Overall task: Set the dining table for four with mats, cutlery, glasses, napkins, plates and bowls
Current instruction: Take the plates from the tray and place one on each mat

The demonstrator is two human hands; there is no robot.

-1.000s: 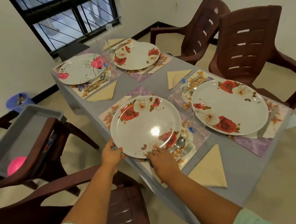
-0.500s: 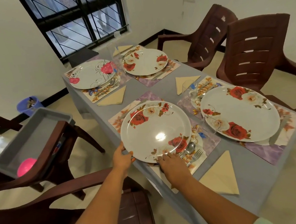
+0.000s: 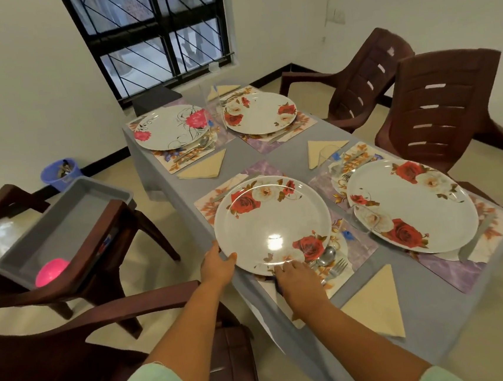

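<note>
A white plate with red roses [image 3: 270, 219] rests on the near-left floral mat [image 3: 214, 201]. My left hand [image 3: 217, 265] grips its near-left rim, and my right hand [image 3: 298, 278] holds its near edge beside a spoon and fork [image 3: 331, 262]. Three more plates sit on mats: near right [image 3: 411, 202], far left [image 3: 170, 127] and far right [image 3: 259, 112]. Folded beige napkins lie at the near right [image 3: 378, 304], centre left [image 3: 203, 168] and centre right [image 3: 323, 149]. Clear glasses stand at the far middle [image 3: 214, 101] and beside the right plate [image 3: 325, 158].
The grey-clothed table [image 3: 416, 322] is ringed by brown plastic chairs: two on the right [image 3: 438, 104], two on the left [image 3: 72, 324]. A grey tray [image 3: 62, 220] holding a pink bowl [image 3: 51, 271] rests on the left chair. A blue bin [image 3: 60, 173] stands by the wall.
Both hands have stayed on the near-left plate's edge. The camera has drawn back and tilted up, so the table sits lower in view.
</note>
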